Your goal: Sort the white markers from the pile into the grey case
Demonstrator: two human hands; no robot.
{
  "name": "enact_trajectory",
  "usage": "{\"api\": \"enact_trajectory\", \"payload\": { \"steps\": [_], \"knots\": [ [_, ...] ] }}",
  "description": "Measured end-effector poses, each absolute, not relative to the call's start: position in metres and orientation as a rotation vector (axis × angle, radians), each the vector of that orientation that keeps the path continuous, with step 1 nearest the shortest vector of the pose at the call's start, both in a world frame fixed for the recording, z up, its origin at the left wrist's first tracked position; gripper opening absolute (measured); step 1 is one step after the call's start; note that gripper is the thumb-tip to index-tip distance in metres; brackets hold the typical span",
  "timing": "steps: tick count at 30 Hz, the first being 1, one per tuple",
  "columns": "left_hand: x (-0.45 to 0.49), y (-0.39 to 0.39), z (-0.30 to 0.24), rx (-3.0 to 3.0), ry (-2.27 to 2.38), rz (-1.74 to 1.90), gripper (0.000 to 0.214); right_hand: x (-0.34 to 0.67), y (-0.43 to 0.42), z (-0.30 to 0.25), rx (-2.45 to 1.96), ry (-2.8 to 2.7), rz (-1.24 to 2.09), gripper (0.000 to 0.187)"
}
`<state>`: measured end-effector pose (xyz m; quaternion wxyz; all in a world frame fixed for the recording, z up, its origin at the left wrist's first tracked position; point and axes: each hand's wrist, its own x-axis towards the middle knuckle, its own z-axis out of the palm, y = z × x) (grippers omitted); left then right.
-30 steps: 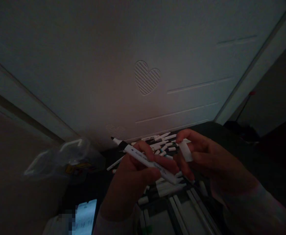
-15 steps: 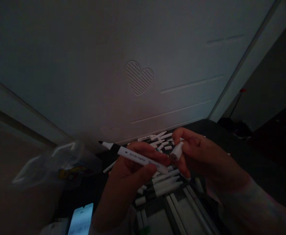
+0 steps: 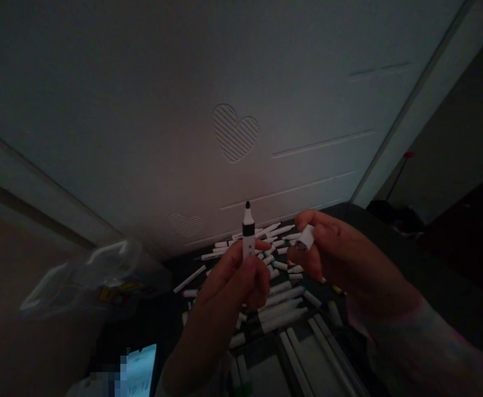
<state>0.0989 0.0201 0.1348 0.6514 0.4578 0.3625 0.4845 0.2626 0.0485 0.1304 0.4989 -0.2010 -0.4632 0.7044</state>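
Between the thumb and fingers of my left hand stands a white marker, nearly upright, its black collar and dark tip pointing up. My right hand pinches a short white marker cap, its hollow end facing down and left. Cap and marker are apart, with a gap between the two hands. Below and behind the hands many loose white markers and caps lie scattered on a dark surface, some partly covered by my left hand.
A clear plastic container with a handle stands at the left. Near the front left lies a lit phone. White-edged trays or cases sit at the front. Behind rises a pale panel with carved hearts.
My left hand has turned the marker from lying slantwise, tip left, to nearly upright. My right hand has shifted slightly up, still holding the cap.
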Motion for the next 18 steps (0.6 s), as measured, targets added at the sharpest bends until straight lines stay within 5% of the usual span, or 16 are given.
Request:
{"api": "enact_trajectory", "payload": {
  "steps": [18],
  "knots": [
    [0.096, 0.002, 0.149, 1.188, 1.171, 0.980, 0.032, 0.261, 0.044, 0.136, -0.145, -0.731, 1.936, 0.017]
  ]
}}
